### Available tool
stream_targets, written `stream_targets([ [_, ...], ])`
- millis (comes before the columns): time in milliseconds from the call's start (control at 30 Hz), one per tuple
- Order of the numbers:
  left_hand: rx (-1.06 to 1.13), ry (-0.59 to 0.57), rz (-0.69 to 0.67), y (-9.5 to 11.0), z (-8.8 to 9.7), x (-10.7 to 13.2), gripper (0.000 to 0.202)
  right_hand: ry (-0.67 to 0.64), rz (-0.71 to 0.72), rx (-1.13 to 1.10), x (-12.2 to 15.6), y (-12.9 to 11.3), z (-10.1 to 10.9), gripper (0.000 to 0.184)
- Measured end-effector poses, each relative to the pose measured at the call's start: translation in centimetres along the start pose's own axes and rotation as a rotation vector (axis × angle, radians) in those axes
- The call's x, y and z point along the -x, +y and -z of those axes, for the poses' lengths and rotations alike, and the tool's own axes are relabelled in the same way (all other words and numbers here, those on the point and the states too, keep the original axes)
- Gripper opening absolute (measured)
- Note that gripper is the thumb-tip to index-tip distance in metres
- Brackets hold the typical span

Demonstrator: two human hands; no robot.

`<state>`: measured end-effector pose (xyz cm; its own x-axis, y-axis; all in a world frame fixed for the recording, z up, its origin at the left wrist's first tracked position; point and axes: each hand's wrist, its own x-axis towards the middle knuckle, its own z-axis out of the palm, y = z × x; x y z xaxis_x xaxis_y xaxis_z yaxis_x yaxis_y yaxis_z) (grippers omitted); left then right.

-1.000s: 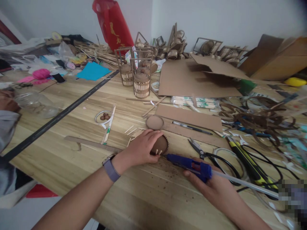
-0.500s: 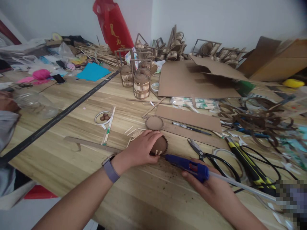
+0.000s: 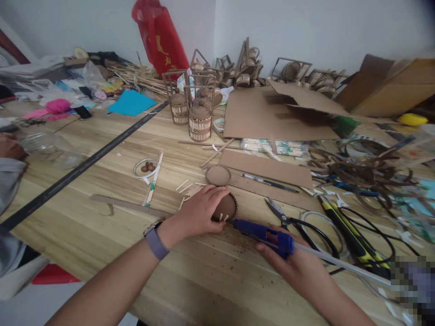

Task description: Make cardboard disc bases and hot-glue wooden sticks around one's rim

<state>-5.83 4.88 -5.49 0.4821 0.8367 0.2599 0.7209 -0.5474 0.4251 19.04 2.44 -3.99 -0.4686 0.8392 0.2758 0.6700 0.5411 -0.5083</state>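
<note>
My left hand (image 3: pixel 200 209) rests on a round brown cardboard disc (image 3: pixel 227 207) with a scalloped rim, its fingers curled over the near edge, where a few short sticks stand up. My right hand (image 3: pixel 292 262) grips a blue glue gun (image 3: pixel 263 231) whose nozzle points left at the disc's near edge, close to my left fingertips. A clear glue stick (image 3: pixel 340 261) pokes out of the gun's back. A second scalloped disc (image 3: pixel 218 174) lies just behind the first. Short cut sticks (image 3: pixel 187 186) lie scattered to the left of it.
Scissors (image 3: pixel 282 213), a yellow-black cutter (image 3: pixel 350 231) and black cable lie at the right. Cardboard sheets (image 3: pixel 272 113), stick-built baskets (image 3: pixel 200 117), a long black ruler (image 3: pixel 84 165) and a tape ring with brown beads (image 3: pixel 147 167) fill the wooden table. Another person's sleeve (image 3: pixel 8 181) is at far left.
My right hand and the glue gun have shifted slightly left, closer to the disc. My left hand stays on the disc.
</note>
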Motion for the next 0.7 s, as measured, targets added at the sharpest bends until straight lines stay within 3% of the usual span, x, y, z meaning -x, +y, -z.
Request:
stream_targets([
  [700,0.024,-0.02,0.018,0.0,0.13,-0.07,0.07,-0.023,-0.036,-0.007,0.24,0.09,-0.05,0.028],
])
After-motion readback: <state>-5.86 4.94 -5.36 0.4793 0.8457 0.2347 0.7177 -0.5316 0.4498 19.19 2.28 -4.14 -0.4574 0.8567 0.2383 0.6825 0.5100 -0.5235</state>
